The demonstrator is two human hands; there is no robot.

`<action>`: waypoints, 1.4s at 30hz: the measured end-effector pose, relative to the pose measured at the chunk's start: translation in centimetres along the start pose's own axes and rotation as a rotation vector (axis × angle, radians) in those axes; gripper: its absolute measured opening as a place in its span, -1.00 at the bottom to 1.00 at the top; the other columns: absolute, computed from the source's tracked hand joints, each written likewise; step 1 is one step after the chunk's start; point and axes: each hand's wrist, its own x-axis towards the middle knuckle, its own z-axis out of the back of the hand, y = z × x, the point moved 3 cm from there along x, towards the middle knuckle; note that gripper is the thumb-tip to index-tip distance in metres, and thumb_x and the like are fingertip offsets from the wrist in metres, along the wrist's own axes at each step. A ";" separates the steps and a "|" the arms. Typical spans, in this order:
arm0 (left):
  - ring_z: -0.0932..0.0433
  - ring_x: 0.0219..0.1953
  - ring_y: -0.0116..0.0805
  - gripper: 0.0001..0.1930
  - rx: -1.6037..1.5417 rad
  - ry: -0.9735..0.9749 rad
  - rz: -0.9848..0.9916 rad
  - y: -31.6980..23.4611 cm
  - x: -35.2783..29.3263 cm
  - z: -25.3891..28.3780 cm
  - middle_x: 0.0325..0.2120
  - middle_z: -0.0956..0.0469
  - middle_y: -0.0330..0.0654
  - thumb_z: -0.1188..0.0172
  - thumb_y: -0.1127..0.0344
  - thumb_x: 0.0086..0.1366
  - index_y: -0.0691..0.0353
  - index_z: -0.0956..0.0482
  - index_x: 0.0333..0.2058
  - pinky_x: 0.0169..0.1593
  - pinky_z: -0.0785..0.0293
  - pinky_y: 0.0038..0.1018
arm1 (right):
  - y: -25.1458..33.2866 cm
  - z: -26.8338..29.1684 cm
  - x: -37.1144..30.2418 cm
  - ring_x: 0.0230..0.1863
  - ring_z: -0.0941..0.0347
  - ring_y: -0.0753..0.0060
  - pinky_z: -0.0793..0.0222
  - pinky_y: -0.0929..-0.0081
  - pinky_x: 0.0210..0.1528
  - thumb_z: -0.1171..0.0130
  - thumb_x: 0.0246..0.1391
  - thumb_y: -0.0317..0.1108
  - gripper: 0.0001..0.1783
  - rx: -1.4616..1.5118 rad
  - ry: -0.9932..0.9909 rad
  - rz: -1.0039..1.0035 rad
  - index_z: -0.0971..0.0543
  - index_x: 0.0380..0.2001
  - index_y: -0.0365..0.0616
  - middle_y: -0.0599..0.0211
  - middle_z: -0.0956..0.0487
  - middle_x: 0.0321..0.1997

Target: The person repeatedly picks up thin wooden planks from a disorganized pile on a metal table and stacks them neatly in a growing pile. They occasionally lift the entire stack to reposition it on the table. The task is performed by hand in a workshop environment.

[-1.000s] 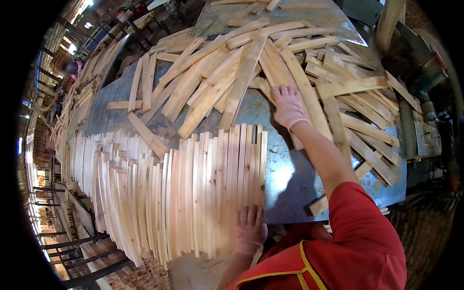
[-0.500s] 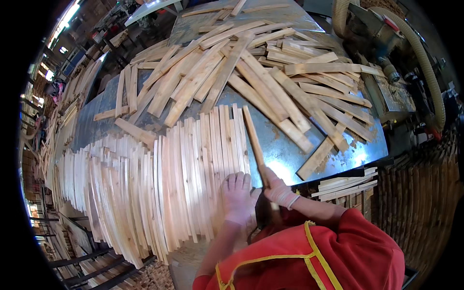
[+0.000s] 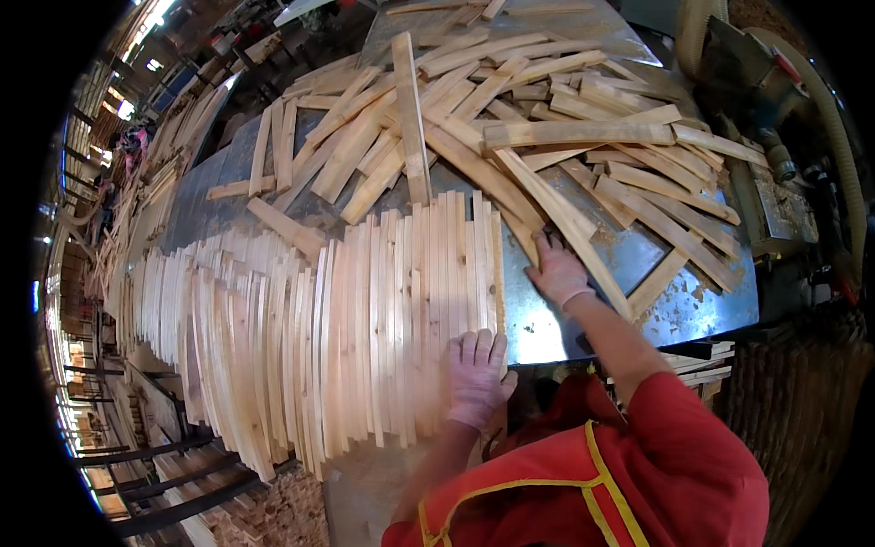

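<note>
My left hand (image 3: 478,378), in a pale glove, lies with its fingers stretched out on the right end of a long row of wooden strips (image 3: 351,337) packed side by side. The gloved right hand (image 3: 560,272) has reached forward to a loose pile of boards. Its thumb and fingers close around the near end of a wooden strip (image 3: 492,189) that slants away to the left under other pieces. Beside that hand another long board (image 3: 570,214) slopes toward the table's front edge.
Loose boards (image 3: 629,137) lie crisscrossed over the metal table (image 3: 538,319). One board (image 3: 410,118) points away beyond the row. At the right are a machine with a ribbed hose (image 3: 834,146) and stacked dark wood (image 3: 793,410). Sawdust (image 3: 706,292) covers the right corner.
The right hand has let go of the strip at the row's right end and moved forward to the pile. Boards there have shifted. My left hand still rests on the row.
</note>
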 end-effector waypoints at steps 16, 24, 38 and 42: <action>-0.21 0.44 0.08 -0.21 0.226 0.345 0.100 -2.5 1.5 -0.3 0.28 -0.36 -0.02 -0.37 0.01 0.16 0.18 -0.44 0.34 0.53 -0.01 0.10 | -9.0 4.1 -18.0 0.05 -0.56 0.34 -0.54 0.43 0.12 -0.39 0.11 -0.38 0.02 0.850 0.476 -0.315 -0.15 0.58 -0.32 0.07 -0.63 0.16; -0.31 0.43 0.09 -0.30 -0.387 0.010 0.198 -2.5 0.2 -0.8 0.30 -0.43 0.05 -0.21 0.52 0.15 0.17 -0.46 0.35 0.46 -0.30 -0.16 | -3.4 -5.3 -22.8 0.27 -0.49 0.27 -0.36 0.40 0.37 -0.27 0.10 -0.55 0.03 1.297 0.543 -0.429 -0.13 0.64 -0.09 0.20 -0.51 0.40; -0.49 0.34 0.07 -0.25 -0.200 -0.217 0.570 22.5 -16.6 15.9 0.39 -0.40 0.11 -0.16 0.55 0.26 0.00 -0.40 0.45 0.35 -0.52 -0.19 | -2.2 -3.0 -10.6 0.10 -0.58 0.41 -0.46 0.43 0.26 -0.31 0.26 -0.38 -0.29 0.815 0.285 0.073 -0.41 0.45 -0.26 0.14 -0.68 0.09; -0.56 0.24 0.17 -0.28 0.464 0.121 0.791 28.5 -19.8 24.5 0.40 -0.38 0.14 -0.18 0.46 0.30 -0.01 -0.37 0.46 0.26 -0.56 -0.14 | -0.7 0.3 -3.8 0.19 -0.61 0.27 -0.47 0.36 0.33 -0.31 0.26 -0.40 -0.23 0.710 0.224 0.086 -0.34 0.51 -0.25 0.03 -0.63 0.27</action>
